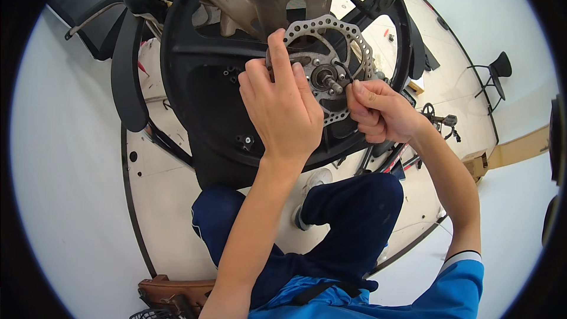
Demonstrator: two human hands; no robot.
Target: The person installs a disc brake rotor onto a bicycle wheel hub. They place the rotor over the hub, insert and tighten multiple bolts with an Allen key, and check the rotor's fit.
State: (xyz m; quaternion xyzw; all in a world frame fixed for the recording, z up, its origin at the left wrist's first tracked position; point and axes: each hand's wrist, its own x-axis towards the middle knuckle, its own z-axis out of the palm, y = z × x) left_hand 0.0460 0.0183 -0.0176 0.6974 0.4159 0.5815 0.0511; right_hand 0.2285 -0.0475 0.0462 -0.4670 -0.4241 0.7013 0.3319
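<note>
A silver brake disc (pixel 328 22) with rows of holes lies over the hub (pixel 325 77) of a black spoked wheel (pixel 177 65). My left hand (pixel 283 106) grips the disc's left side, index finger stretched up along its edge and the other fingers bent; part of the disc is hidden behind it. In my right hand (pixel 381 109), thumb and fingers pinch a thin black hex key (pixel 345 70). Its bent end reaches the bolts round the hub, just beside the threaded axle (pixel 333 85). Whether the tip sits in a bolt is hard to see.
The wheel lies across a black office chair, whose armrest (pixel 127 71) stands to the left. Beyond my right hand, bicycle parts with a pedal (pixel 450 120) rest on the pale floor. A cardboard box (pixel 475 165) is farther right, and a wooden stool (pixel 174 291) at lower left.
</note>
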